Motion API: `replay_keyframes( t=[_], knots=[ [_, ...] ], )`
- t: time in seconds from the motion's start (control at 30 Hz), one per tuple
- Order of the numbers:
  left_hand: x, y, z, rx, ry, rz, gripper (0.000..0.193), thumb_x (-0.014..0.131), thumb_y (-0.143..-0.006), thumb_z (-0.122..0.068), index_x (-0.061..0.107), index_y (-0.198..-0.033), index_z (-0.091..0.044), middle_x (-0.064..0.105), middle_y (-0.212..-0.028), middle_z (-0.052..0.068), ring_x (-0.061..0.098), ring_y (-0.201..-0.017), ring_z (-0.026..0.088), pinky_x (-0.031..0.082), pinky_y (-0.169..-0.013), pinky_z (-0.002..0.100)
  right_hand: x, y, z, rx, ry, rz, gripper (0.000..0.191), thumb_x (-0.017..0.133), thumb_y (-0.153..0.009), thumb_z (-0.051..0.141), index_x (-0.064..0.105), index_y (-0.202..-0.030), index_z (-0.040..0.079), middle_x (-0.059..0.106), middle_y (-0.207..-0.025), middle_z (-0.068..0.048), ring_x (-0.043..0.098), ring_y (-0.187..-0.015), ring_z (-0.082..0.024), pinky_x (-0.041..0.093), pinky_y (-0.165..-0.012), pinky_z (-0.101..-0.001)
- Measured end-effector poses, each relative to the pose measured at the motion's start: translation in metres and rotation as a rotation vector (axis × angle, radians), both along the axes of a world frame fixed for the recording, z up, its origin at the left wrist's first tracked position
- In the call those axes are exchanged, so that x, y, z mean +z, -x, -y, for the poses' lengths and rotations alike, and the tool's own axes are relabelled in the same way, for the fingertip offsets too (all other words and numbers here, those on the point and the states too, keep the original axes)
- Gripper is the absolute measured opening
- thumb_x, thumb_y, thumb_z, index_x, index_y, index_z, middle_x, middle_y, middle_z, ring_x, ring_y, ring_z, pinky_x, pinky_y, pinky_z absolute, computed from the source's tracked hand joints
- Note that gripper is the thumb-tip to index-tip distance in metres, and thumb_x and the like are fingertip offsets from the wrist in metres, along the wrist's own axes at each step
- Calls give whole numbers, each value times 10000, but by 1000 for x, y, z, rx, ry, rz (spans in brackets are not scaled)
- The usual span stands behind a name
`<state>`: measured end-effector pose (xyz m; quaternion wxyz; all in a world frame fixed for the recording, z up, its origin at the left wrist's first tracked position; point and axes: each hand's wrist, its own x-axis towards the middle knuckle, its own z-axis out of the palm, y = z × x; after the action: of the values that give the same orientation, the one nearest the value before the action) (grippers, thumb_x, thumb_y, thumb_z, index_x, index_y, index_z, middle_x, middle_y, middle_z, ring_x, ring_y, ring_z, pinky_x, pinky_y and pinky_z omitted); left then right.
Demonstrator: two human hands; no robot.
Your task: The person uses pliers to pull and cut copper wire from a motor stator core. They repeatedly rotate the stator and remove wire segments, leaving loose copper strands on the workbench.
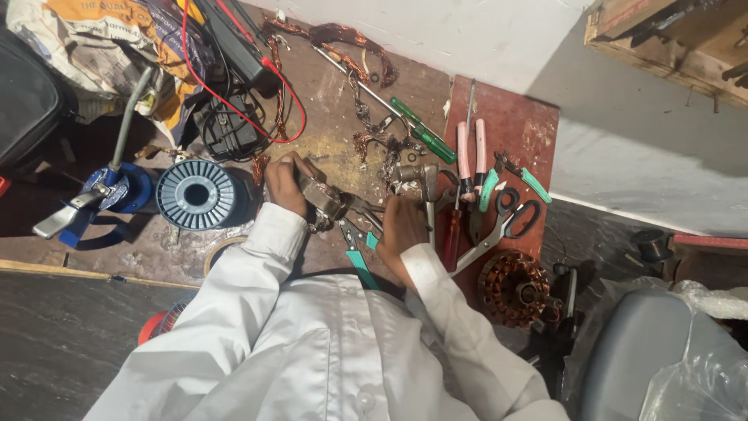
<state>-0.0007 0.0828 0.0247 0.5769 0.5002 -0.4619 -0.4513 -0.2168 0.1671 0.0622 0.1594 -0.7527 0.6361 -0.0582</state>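
The left hand (284, 183) is closed around a small grey metal part (326, 198), gripping its left end just above the white cuff. The right hand (401, 226) is curled shut at the part's 4 o'clock, apparently on the handle of teal-handled pliers (357, 251) whose grips point down toward the person's chest; exactly what the fingers pinch is hidden. The part sits between the 2 hands, low over the brown worktop (335, 86).

As a judgement, the main risk is a slip: the part is held in the air by 1 hand alone, so a hard squeeze or twist from the pliers could wrench it free, or drive the tool's nose into the left fingers close beside it.

Clutter adds to this. At the right hand's 2 o'clock lie a hammer (425, 191), pink-handled pliers (469, 156) and scissors (510, 218), all near enough for a jerking elbow to scatter. A green screwdriver (423, 131) lies at 12 o'clock among loose copper wire scraps (374, 144), which could snag a sleeve. A grey wire spool (196, 195) stands at the left hand's 9 o'clock, and a wound stator (513, 287) rests at the right hand's 4 o'clock, where a dropped tool might nick its windings.
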Motion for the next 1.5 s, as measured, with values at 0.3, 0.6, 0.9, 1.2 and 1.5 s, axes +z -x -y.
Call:
replay_keyframes(
  t=[0.3, 0.6, 0.9, 1.2, 1.5],
  knots=[
    [8, -6, -7, -62, 13, -80, 493, 319, -1031, -281, 556, -725, 25, 648, -732, 174, 626, -723, 280, 494, -762, 369, 10, 13, -10, -33, -398, 90, 382, 675, -854, 189, 541, -1100, -70, 550, -1042, -287, 611, -896, -440, 491, -830, -512],
    [12, -14, -2, -279, -68, -180, 399, 380, -983, -239, 528, -719, 20, 630, -729, 145, 598, -724, 226, 461, -735, 335, -4, 27, 17, 245, -578, 387, 255, 590, -926, 148, 719, -1121, 45, 658, -1022, -152, 636, -972, -289, 487, -860, -422],
    [12, -18, 7, -369, -103, -87, 397, 419, -950, -265, 545, -702, 18, 604, -698, 127, 538, -698, 193, 409, -698, 330, -11, 15, 15, 217, -598, 299, 97, 584, -828, 15, 655, -885, -17, 697, -786, -196, 692, -753, -331, 534, -701, -442],
    [7, -16, 9, -366, -79, -247, 419, 389, -983, -281, 539, -722, 12, 613, -727, 140, 583, -726, 227, 467, -744, 342, 8, 37, 12, 111, -946, 786, 245, 754, -829, 112, 693, -1037, -2, 714, -860, -65, 678, -781, -165, 529, -702, -336],
    [9, -18, 10, -382, -58, -194, 444, 365, -992, -287, 526, -714, 18, 598, -705, 153, 564, -702, 236, 453, -716, 354, -8, 27, -21, -377, -1122, 707, 213, 671, -839, 123, 601, -948, -46, 507, -572, -30, 445, -428, -127, 334, -385, -313]
  ],
)
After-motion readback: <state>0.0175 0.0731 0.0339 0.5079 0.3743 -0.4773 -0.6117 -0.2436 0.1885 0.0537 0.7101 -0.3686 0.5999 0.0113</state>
